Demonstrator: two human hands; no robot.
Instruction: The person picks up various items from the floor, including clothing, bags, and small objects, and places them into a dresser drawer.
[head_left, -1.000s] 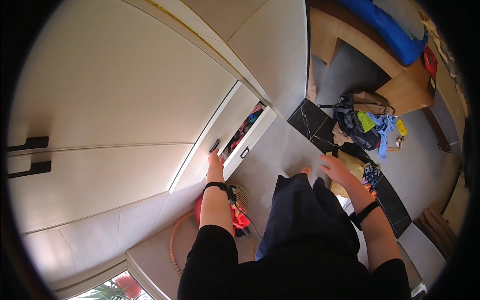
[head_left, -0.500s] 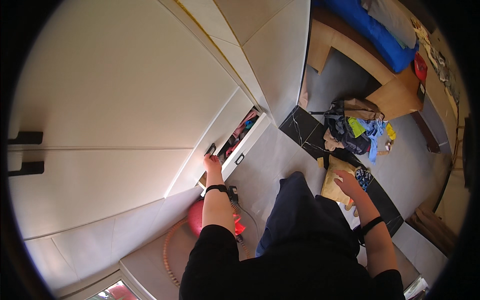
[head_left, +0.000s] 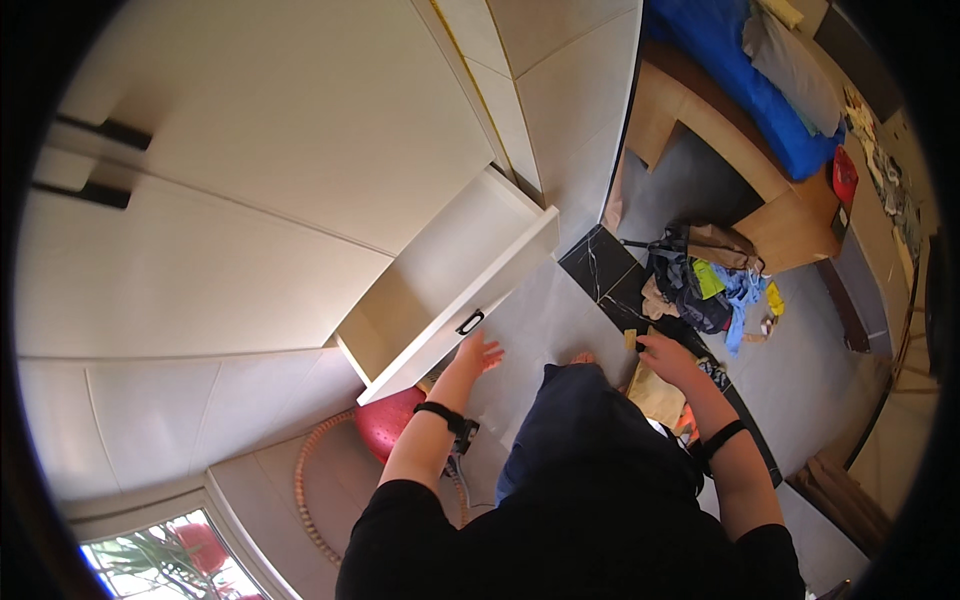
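head view, clock 12 = top: white drawer (head_left: 522, 262) is pulled out of the white cabinet (head_left: 250, 200), at the person's 11 o'clock, pale inner bottom showing. black handle (head_left: 470, 322) sits mid-front. left hand (head_left: 480, 356) is just off it, handle at the hand's 12; contact can't be told. left fingers loosely spread, bent, pointing 3 o'clock, gripping nothing visible. right hand (head_left: 670, 360) is at the person's 1 o'clock, above a tan bag (head_left: 655, 397); fingers partly curled, can't tell if they hold anything. clothes pile (head_left: 708, 285) on the floor at right hand's 1. red ball (head_left: 383, 422) at left hand's 8, below drawer's near corner.
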